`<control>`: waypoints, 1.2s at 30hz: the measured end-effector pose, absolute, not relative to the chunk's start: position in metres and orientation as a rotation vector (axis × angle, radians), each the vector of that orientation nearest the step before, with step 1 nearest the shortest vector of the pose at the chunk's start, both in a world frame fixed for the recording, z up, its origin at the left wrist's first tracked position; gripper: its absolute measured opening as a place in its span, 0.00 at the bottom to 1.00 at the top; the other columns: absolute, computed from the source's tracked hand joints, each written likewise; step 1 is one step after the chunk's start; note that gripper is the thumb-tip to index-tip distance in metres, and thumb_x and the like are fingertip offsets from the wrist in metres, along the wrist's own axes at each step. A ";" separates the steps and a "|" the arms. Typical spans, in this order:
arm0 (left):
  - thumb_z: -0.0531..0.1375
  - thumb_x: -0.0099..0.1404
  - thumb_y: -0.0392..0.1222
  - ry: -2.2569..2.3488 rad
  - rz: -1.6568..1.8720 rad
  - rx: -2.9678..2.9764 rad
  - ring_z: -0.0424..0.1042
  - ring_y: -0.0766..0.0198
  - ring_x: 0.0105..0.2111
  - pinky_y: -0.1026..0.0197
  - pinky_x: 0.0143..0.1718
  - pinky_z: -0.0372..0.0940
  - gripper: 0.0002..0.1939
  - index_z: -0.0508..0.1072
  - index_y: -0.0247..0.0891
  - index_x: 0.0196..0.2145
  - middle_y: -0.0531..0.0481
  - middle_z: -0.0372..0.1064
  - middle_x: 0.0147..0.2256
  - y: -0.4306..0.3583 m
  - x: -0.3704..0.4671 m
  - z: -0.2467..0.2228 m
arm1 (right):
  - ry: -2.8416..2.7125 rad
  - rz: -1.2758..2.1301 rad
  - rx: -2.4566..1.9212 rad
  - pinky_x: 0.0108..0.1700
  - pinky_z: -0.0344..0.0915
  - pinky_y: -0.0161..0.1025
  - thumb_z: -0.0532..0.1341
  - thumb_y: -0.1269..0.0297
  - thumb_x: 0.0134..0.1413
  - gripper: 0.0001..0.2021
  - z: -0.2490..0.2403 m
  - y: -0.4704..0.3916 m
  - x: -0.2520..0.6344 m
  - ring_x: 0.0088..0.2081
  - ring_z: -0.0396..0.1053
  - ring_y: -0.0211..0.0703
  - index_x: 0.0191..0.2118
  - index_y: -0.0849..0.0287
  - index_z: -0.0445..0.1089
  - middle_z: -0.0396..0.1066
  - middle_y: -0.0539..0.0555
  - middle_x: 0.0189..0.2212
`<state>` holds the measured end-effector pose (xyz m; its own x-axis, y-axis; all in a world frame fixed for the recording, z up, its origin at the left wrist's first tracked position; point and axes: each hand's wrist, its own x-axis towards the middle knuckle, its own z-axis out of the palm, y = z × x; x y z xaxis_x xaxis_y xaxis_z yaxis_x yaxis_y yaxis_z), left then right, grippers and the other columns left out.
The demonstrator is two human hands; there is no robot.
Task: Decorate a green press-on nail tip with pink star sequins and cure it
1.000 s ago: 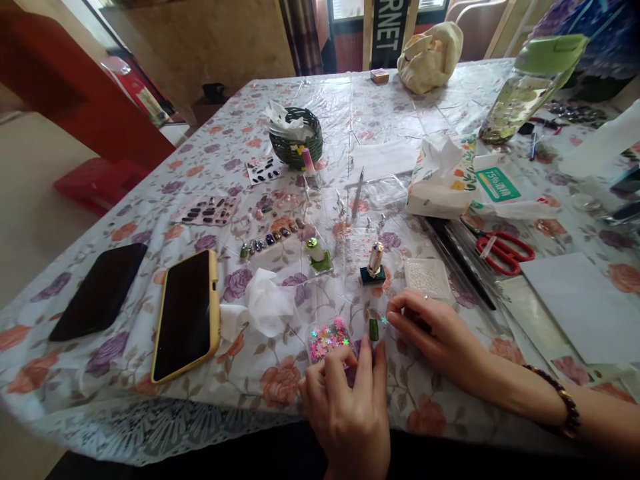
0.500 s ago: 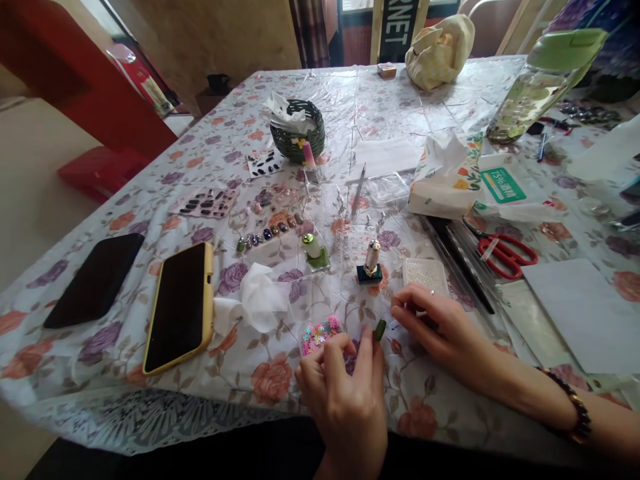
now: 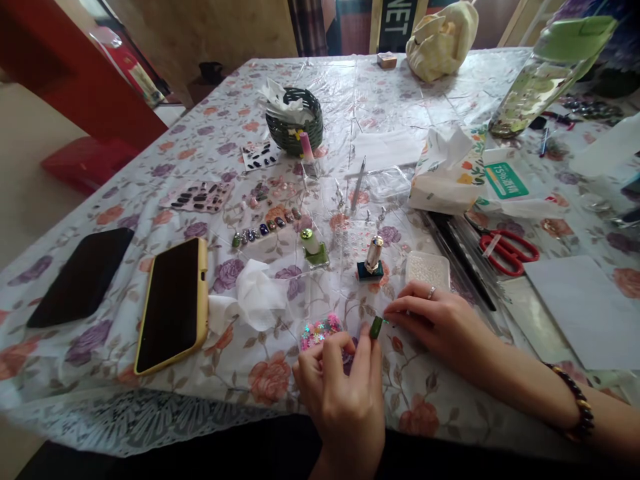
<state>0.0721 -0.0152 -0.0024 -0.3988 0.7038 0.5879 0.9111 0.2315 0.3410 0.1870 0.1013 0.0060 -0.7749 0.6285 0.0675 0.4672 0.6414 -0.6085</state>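
Observation:
A glossy green false nail (image 3: pixel 376 327) stands at the fingertips of my left hand (image 3: pixel 343 387), whose fingers are closed about its lower end. My right hand (image 3: pixel 440 320), with a ring and a beaded bracelet, reaches in from the right. Its fingertips are pinched together beside the nail's upper edge; a tiny teal speck shows there, too small to name. Just left of my left hand lies a small clear box of colourful flower-shaped sequins (image 3: pixel 320 330). Beyond my hands are a dark green nail polish bottle (image 3: pixel 371 263) and a lighter green bottle (image 3: pixel 314 248).
Two phones, one black (image 3: pixel 83 277) and one yellow-cased (image 3: pixel 173 303), lie at left near a crumpled tissue (image 3: pixel 263 297). A box of pearly beads (image 3: pixel 427 270), red-handled scissors (image 3: pixel 510 252) and a tissue pack (image 3: pixel 447 170) are at right. A dark basket (image 3: pixel 295 123) stands behind.
My right hand's fingertips have moved left and now meet the green false nail's edge. My left hand has tilted the nail slightly. The whole view has shifted a little.

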 end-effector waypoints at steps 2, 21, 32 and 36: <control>0.63 0.55 0.35 -2.188 -0.941 -1.505 0.55 0.62 0.28 0.59 0.30 0.53 0.03 0.78 0.37 0.29 0.48 0.65 0.24 -0.015 0.072 -0.003 | -2.598 0.829 -0.890 0.37 0.64 0.37 0.57 0.69 0.56 0.07 0.006 0.101 0.186 0.33 0.69 0.40 0.35 0.58 0.73 0.70 0.53 0.33; 0.63 0.55 0.33 -2.165 -0.898 -1.537 0.55 0.62 0.29 0.59 0.30 0.54 0.06 0.77 0.37 0.33 0.48 0.65 0.25 -0.016 0.073 -0.005 | -2.660 0.810 -1.016 0.34 0.63 0.38 0.53 0.73 0.57 0.07 0.018 0.098 0.184 0.31 0.67 0.40 0.32 0.63 0.67 0.66 0.55 0.31; 0.63 0.54 0.30 -2.135 -0.842 -1.607 0.55 0.63 0.30 0.59 0.30 0.54 0.11 0.76 0.38 0.37 0.48 0.66 0.27 -0.018 0.074 -0.006 | -2.468 1.314 -1.028 0.30 0.58 0.31 0.58 0.67 0.55 0.06 0.036 0.103 0.183 0.27 0.62 0.32 0.29 0.61 0.67 0.64 0.49 0.27; 0.63 0.56 0.31 -2.134 -0.844 -1.601 0.56 0.63 0.30 0.59 0.30 0.55 0.10 0.76 0.38 0.37 0.49 0.66 0.27 -0.017 0.073 -0.005 | -2.444 1.329 -1.052 0.30 0.58 0.32 0.58 0.66 0.55 0.06 0.035 0.104 0.181 0.27 0.61 0.32 0.29 0.61 0.68 0.64 0.49 0.27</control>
